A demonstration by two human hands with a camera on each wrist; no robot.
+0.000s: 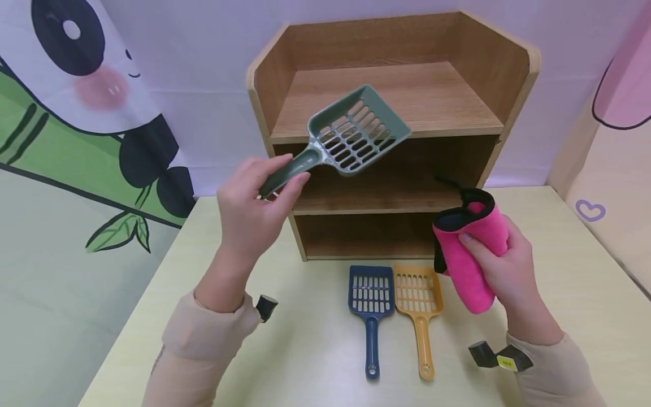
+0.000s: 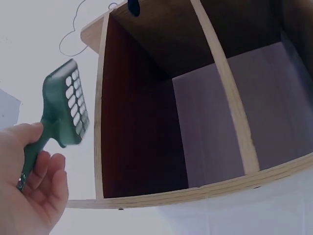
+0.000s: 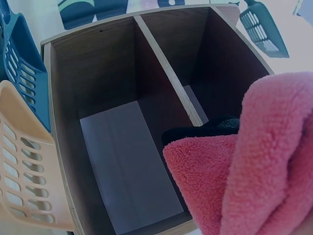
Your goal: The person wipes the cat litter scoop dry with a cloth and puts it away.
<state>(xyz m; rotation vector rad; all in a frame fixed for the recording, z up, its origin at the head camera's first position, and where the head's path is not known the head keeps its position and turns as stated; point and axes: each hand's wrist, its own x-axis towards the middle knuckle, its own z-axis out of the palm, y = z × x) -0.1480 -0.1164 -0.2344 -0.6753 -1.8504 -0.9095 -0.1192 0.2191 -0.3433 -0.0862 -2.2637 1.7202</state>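
My left hand [image 1: 254, 209] grips a green slotted litter scoop [image 1: 358, 133] by its handle, holding it up before the wooden shelf. In the left wrist view the same scoop [image 2: 66, 105] is seen from the side, with thumb and fingers round the handle. A folded pink cloth [image 1: 475, 254] with black edging is held in my right hand [image 1: 513, 268], thumb across its front. The right wrist view shows the fluffy cloth [image 3: 264, 166] close up, covering most of that hand. Scoop and cloth are apart.
A blue scoop [image 1: 372, 328] and a yellow scoop [image 1: 420, 322] lie side by side on the pale table [image 1: 305, 333], handles toward me. Behind them stands the wooden shelf unit [image 1: 386, 130] with a top tray and two compartments below. A printed curtain [image 1: 213, 68] hangs behind.
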